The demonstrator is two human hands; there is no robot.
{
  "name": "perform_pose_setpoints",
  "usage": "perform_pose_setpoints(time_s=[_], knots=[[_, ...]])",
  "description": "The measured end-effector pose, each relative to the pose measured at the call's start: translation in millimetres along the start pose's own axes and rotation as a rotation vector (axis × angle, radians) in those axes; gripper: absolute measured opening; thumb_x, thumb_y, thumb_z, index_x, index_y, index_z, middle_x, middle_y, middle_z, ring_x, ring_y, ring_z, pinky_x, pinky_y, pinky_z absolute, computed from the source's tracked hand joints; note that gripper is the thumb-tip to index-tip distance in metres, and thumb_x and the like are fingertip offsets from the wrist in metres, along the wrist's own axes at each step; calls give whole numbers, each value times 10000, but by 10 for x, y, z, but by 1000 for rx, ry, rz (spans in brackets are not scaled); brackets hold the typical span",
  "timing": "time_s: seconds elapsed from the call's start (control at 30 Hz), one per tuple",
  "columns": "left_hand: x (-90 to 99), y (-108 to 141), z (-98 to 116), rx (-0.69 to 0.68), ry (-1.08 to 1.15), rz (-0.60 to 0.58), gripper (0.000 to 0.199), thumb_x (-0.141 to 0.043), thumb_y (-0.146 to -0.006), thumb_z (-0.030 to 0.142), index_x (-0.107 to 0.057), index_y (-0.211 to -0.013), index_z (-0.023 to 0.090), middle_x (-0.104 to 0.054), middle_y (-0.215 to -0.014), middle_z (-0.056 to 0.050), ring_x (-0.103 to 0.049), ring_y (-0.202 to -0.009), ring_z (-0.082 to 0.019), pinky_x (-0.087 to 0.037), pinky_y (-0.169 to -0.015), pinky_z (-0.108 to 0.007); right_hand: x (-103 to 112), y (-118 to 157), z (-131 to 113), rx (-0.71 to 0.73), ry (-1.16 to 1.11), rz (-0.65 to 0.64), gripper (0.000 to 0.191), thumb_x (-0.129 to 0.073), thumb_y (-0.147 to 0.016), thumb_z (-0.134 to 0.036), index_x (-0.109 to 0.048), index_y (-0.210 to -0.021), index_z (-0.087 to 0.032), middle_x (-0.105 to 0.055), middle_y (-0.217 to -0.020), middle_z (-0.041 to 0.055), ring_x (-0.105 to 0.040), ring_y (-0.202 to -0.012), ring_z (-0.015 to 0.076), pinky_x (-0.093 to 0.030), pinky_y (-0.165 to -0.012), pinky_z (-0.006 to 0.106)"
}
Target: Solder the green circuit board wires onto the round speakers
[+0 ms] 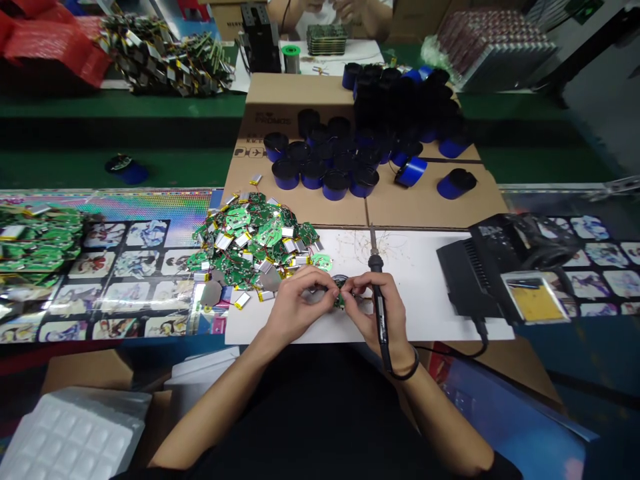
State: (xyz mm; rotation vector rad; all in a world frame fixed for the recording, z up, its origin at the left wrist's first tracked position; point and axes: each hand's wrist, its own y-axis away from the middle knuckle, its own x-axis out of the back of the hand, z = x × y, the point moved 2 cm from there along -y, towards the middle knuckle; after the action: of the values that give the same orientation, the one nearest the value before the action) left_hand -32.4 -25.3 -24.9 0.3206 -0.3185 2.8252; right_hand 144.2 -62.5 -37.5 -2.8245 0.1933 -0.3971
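Observation:
My left hand (299,301) is closed in a pinch at the edge of a small green circuit board (341,302), just above the white work surface (420,267). My right hand (387,308) has a soldering iron (381,310) lodged between thumb and fingers, its tip pointing away from me. The thumb and fingertip of that same hand also pinch at the board, which is largely hidden by fingers. To the left rises a heap of green circuit boards (257,233) with silver battery cells wired to them.
Blue-and-black round housings (336,183) crowd the cardboard (280,210) ahead. On the right stands a black soldering station (467,280) with a yellow sponge tray (535,303). More boards (40,240) lie far left. Across the bench are another person's hands (330,8) and a solder spool (291,59).

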Motion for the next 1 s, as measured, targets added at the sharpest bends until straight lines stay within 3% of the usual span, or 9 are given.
perform_pose_setpoints(time_s=[0.17, 0.27, 0.33, 0.4, 0.5, 0.6, 0.8, 1.0], knots=[[60, 33, -24, -68, -114, -29, 86, -711, -973, 162, -720, -896, 198, -730, -954, -45, -674, -949, -188, -516, -893, -320, 111, 59, -13, 26, 68, -25, 252, -745, -960, -192, -629, -1161, -290, -756, -968, 1, -708, -849, 168, -599, -834, 339], [140, 19, -33, -217, -238, -144, 64, -691, -1003, 168, -722, -953, 194, -728, -1114, -74, -665, -1061, -203, -504, -975, -351, 286, 121, -87, -26, 49, 12, 186, -757, -964, -240, -666, -1123, -269, -764, -923, 6, -725, -825, 179, -589, -819, 352], [177, -7, -47, -304, -294, -252, 63, -665, -1029, 168, -709, -992, 193, -739, -1155, -73, -653, -1083, -203, -492, -1006, -364, 412, 155, -158, -107, -17, 19, 99, -679, -1027, -329, -689, -1092, -255, -739, -774, -8, -690, -689, 172, -554, -690, 329], [198, -44, -64, -343, -333, -340, 68, -632, -1053, 173, -689, -1022, 194, -755, -1121, -62, -646, -1053, -198, -493, -991, -362, 530, 163, -234, -183, -144, 54, 254, -602, -1055, -472, -680, -1175, -262, -652, -608, -46, -551, -510, 151, -428, -507, 281], [211, -105, -67, -365, -384, -417, 85, -593, -1074, 192, -669, -1038, 197, -757, -1095, -56, -646, -1011, -194, -499, -967, -362, 677, 136, -299, -255, -275, 133, 446, -720, -946, -595, -623, -1283, -319, -638, -628, -63, -512, -492, 144, -350, -442, 241], [216, -156, -48, -373, -397, -468, 101, -570, -1081, 193, -652, -1022, 190, -745, -1076, -59, -657, -1014, -195, -505, -955, -359, 790, 128, -263, -253, -254, 113, 339, -775, -920, -517, -693, -1164, -296, -718, -741, -18, -592, -530, 146, -415, -435, 246], [220, -216, -46, -395, -382, -505, 121, -552, -1082, 164, -647, -1008, 176, -731, -1041, -70, -666, -1010, -201, -519, -945, -356, 959, 267, -116, -126, 76, 126, 117, -859, -869, -246, -812, -976, -241, -787, -811, 15, -656, -521, 115, -498, -451, 228], [232, -284, -33, -406, -377, -571, 138, -558, -1080, 162, -650, -977, 170, -736, -1049, -75, -654, -1015, -206, -531, -940, -351, 887, 199, -191, -77, 157, -42, 144, -815, -861, -207, -778, -995, -242, -785, -742, -14, -699, -512, 133, -558, -468, 218]])
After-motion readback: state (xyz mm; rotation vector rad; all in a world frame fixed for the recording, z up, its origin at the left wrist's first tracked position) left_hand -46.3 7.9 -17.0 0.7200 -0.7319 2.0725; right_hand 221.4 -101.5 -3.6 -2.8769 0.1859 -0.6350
